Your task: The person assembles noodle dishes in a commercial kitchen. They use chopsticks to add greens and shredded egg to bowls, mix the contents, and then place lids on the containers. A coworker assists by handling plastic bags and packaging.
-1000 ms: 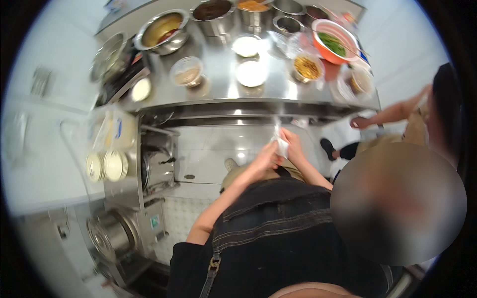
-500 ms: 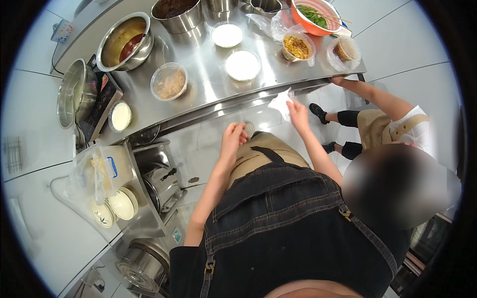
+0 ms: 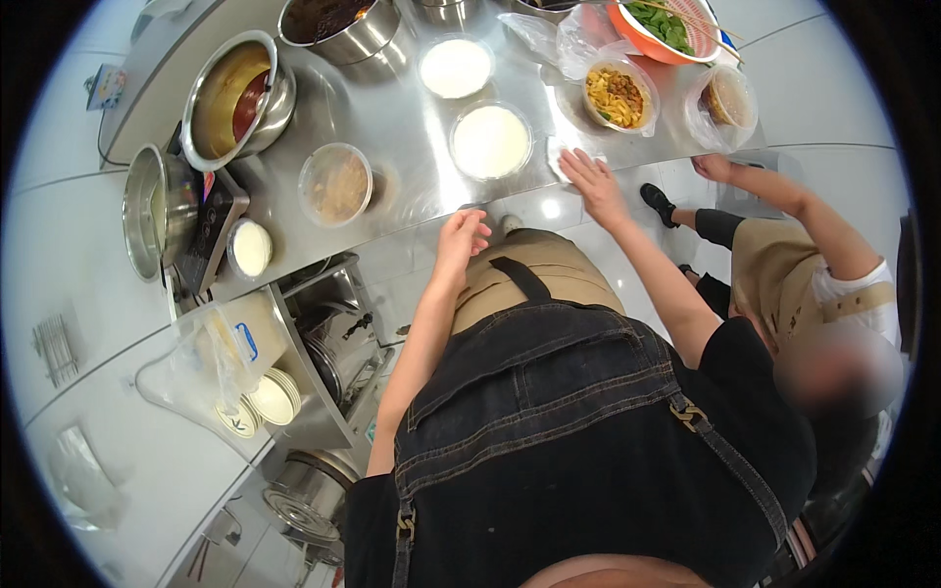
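With its fingers stretched out, my right hand lies over a white paper tissue at the counter's front edge. The tissue is flat on the steel, partly covered by the hand. My left hand hovers just off the front edge, empty, its fingers loosely bent and a little apart. Closest to the tissue is a round tub with pale white contents, just left of it. Beyond my right hand stands a clear tub of noodles with brown topping, partly wrapped in plastic.
The steel counter also bears a tub of light-brown food, another white-filled tub, metal basins and an orange colander with greens. At right, a co-worker's hand touches the counter edge. Bowls sit on the left shelf.
My right hand has moved forward and laid the tissue, earlier held in the air, on the counter. My left hand stays off the counter's edge. The head view has shifted slightly.
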Available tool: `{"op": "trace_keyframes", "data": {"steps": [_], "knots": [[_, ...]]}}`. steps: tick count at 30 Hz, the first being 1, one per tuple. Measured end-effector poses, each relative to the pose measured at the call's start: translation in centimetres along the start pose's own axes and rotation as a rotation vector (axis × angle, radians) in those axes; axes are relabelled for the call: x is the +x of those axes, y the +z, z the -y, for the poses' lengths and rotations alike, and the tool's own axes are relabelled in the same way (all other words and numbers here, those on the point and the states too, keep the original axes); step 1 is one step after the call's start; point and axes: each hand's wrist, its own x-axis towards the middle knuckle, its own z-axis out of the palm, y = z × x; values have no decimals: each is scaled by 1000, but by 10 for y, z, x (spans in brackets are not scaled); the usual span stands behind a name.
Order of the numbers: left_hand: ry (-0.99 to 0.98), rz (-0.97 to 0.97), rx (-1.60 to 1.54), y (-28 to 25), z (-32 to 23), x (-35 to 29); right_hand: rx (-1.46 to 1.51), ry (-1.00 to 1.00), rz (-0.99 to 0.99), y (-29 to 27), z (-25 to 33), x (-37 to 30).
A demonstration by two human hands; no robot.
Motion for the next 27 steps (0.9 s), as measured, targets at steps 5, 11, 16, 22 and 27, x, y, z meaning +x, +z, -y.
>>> {"op": "trace_keyframes", "data": {"steps": [5, 11, 16, 22, 27], "knots": [[-6, -14, -78, 13, -27, 28, 325, 288, -84, -26, -34, -22], [-5, 74, -173, 10, -47, 65, 160, 446, -235, -23, -5, 33], [-53, 192, -136, -8, -50, 72, 49, 397, -461, -22, 8, 124], [-95, 221, -91, -55, -43, 54, 271, 396, -412, -5, 30, 139], [-136, 138, -107, -102, -33, 39, 346, 665, -324, -44, 72, 77]]}}
